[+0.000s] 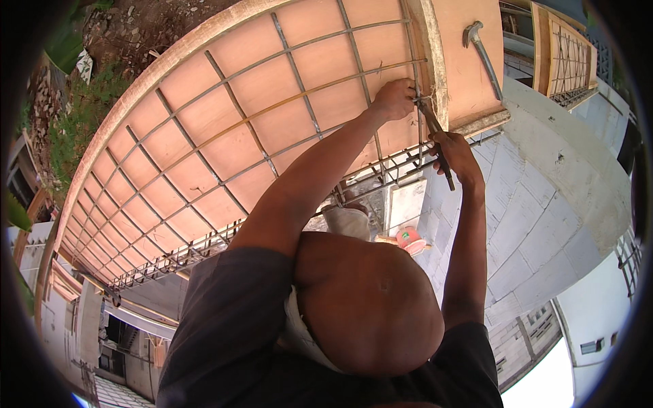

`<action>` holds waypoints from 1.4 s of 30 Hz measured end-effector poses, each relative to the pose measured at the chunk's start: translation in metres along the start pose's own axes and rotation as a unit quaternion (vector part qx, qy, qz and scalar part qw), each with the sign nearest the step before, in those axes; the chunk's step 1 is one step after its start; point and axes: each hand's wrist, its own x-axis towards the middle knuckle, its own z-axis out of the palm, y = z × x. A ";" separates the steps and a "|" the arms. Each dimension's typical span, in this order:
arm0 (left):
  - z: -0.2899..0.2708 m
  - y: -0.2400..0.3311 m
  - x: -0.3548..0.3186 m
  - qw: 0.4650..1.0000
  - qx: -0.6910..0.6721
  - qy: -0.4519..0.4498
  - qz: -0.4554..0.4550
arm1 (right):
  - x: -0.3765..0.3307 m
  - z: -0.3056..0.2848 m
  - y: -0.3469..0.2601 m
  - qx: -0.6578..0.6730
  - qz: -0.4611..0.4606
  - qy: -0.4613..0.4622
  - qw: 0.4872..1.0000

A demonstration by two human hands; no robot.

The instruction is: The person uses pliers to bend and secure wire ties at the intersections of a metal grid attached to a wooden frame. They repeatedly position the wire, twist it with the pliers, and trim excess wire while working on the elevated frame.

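The left hand (394, 98) pinches a crossing of the grey steel reinforcing-bar grid (238, 129) at one o'clock, its grip narrow on thin tie wire. Just beside it at three o'clock, the right hand (457, 158) holds a dark slim metal tying tool (435, 132), grip closed around its handle. The grid lies on orange plywood formwork (204, 102). A steel claw hammer (484, 58) rests at one o'clock on the board.

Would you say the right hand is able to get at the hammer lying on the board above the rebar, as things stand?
Probably yes. The hammer lies bare on the board, with nothing between it and the right hand, though that hand already grips a tool.
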 end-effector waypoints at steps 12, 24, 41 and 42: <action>-0.006 0.025 -0.021 0.996 0.091 0.010 0.004 | -0.005 0.012 0.024 -0.189 0.006 0.124 0.974; -0.016 0.025 -0.016 0.998 0.062 -0.031 0.001 | -0.023 0.019 -0.014 -0.147 0.039 0.096 0.984; 0.067 0.046 -0.039 0.841 0.242 -0.066 0.479 | -0.038 -0.025 -0.004 0.048 0.028 -0.153 0.987; 0.073 0.046 -0.032 0.842 0.236 -0.073 0.479 | -0.048 -0.023 -0.006 0.046 0.015 -0.105 0.993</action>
